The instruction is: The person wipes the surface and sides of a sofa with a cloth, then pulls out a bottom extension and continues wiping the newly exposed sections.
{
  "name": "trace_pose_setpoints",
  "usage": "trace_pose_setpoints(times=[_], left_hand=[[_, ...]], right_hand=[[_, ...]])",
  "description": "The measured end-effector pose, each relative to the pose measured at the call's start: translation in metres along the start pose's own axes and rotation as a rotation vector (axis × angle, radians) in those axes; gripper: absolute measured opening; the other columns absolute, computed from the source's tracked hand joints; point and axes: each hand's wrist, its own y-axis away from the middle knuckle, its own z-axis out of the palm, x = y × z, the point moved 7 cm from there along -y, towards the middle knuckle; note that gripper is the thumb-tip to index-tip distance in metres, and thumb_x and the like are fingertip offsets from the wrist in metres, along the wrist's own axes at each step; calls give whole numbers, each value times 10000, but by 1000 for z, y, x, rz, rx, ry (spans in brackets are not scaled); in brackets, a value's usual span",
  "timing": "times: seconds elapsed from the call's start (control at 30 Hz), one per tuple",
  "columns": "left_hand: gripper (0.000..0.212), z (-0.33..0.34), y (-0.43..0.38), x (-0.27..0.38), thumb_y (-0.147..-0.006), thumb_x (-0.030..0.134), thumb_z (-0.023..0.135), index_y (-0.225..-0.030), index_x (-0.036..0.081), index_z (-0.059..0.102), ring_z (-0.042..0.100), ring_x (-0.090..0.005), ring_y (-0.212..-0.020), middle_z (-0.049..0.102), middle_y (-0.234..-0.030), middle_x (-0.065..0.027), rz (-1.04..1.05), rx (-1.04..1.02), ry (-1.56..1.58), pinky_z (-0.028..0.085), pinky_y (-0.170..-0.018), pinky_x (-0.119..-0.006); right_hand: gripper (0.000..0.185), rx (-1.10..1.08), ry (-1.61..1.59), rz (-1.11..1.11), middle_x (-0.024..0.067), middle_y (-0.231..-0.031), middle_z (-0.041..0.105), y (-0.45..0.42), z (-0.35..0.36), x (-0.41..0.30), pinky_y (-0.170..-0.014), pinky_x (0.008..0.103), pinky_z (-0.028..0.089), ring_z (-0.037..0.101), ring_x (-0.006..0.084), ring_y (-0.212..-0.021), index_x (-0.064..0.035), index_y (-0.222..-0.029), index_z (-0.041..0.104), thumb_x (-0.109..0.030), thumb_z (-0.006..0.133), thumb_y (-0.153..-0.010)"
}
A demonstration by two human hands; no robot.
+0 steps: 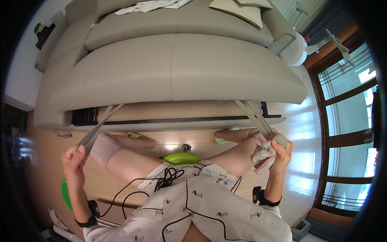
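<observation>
A loop of grey strap (96, 133) is gripped in my left hand (73, 161), over my knee on the left. My right hand (281, 152) grips a second grey strap (257, 119) and also a crumpled whitish cloth (262, 158) with pink edging, soiled in places. Both straps run taut to the front underside of a beige sofa seat (172, 68). Between that seat and the sofa's low front panel (181, 124) is a gap, where a black metal frame bar (169, 120) and wooden-looking flooring show. Where the straps are fixed is hidden.
Pale cushions (242, 12) and a white cloth (151, 6) lie on the sofa's back part. A white fan (294, 51) stands by its right end, near glazed doors (344, 121). Black cable (166, 178) lies over my lap. A green round object (67, 193) is beside my left forearm.
</observation>
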Motion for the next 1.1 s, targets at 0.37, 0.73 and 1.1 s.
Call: trace_pose_setpoints(times=[0.37, 0.73, 1.1], left_hand=[[321, 51, -57, -22, -1019, 318, 537, -801, 83, 540, 557, -190, -843, 557, -833, -60, 358, -61, 373, 334, -1039, -373], [440, 38, -1, -78, -868, 2, 679, -568, 122, 381, 333, -43, -568, 423, -610, 52, 63, 262, 367, 246, -529, -229], [437, -18, 84, 8, -825, -102, 563, -628, 115, 238, 282, -70, -596, 310, -625, 45, 194, 310, 32, 236, -545, -280]], right_hand=[[172, -51, -97, 57, 64, -689, 612, -22, 25, 34, -593, 267, 417, 552, 142, -616, 31, -726, 620, -107, 619, -827], [164, -29, -28, 14, 142, -721, 672, 2, 6, 44, -574, 315, 522, 646, 224, -582, 50, -778, 637, -111, 614, -806], [240, 97, 256, -237, 80, -721, 564, 59, -67, -47, -636, 282, 403, 514, 166, -655, 48, -765, 599, -190, 617, -745]])
